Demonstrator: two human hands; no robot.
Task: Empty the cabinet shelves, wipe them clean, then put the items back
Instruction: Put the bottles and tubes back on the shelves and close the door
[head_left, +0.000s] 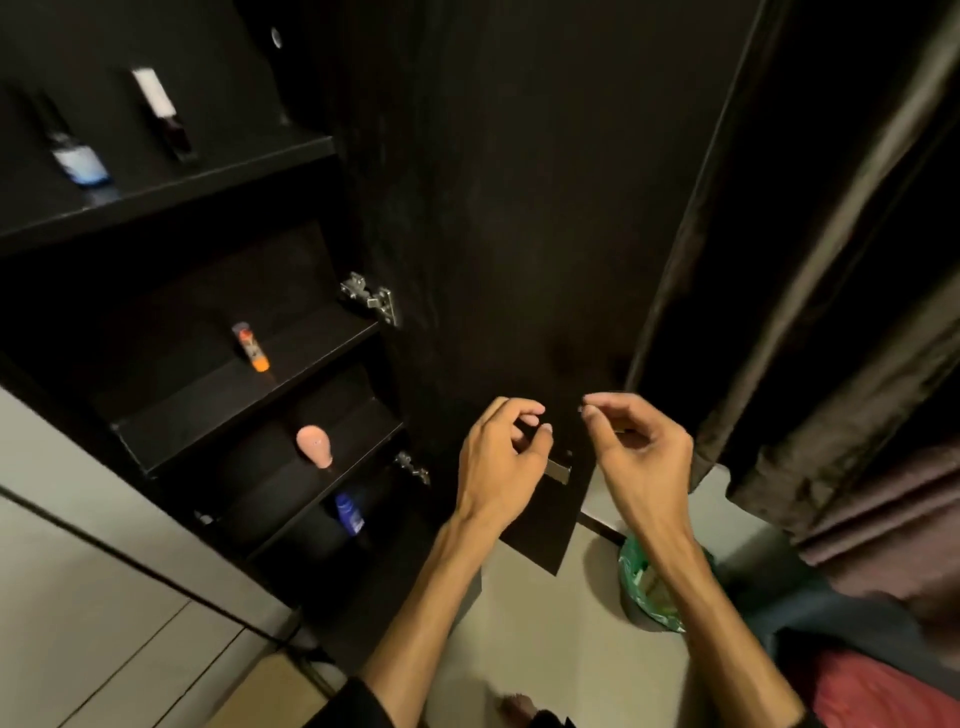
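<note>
The dark cabinet (171, 192) stands open at the left. Its top shelf holds a blue-and-white bottle (80, 162) and a tall bottle with a white cap (163, 117). An orange-ended tube (251, 347) stands on the shelf below, a pink bulb-shaped item (314, 447) on the one under that, and a blue bottle (349, 514) at the bottom. My left hand (501, 457) and my right hand (636, 457) hover side by side in front of the open door (493, 208). Their fingers are loosely curled and I see nothing in either.
A metal handle (558, 470) on the door shows between my hands. A dark curtain (831, 260) hangs at the right. A bin with a green liner (647, 592) sits on the pale floor below my right arm, with red fabric (883, 691) nearby.
</note>
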